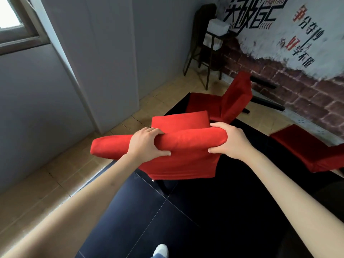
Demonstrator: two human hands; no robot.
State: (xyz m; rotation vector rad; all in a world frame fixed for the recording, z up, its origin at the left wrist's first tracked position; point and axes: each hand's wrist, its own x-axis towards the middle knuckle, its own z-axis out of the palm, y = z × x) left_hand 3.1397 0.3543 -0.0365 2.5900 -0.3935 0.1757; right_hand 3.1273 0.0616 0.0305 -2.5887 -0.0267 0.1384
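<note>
Shoe [161, 250], white, at bottom edge of view on dark floor tiles [130, 220]; both bare forearms extended forward above it.

Left grip [147, 144] clenched on top edge of red chair [182, 161] back: fingers curled over the far side, thumb pressed flat on the near face. Right grip [230, 140] grasped the same top edge at its right corner, fingers over the top, thumb on the near face. Left end of the back stuck out past the left grip, unheld.

Chair stood on the dark tiles directly ahead, back toward the camera, seat on the far side. One dark leg visible below the fabric. Whether all legs touched the floor: could not tell.

Second red chair [232, 97] just beyond the first, its back angled up to the right. Third red chair [307, 148] at right, well apart, partly cut off by frame edge.

Beige tiles [55, 175] to the left of the dark ones. Dark stool [208, 53] carrying a white box [217, 27] stood by the brick-painted wall [297, 81]. Window [11, 15] upper left.
</note>
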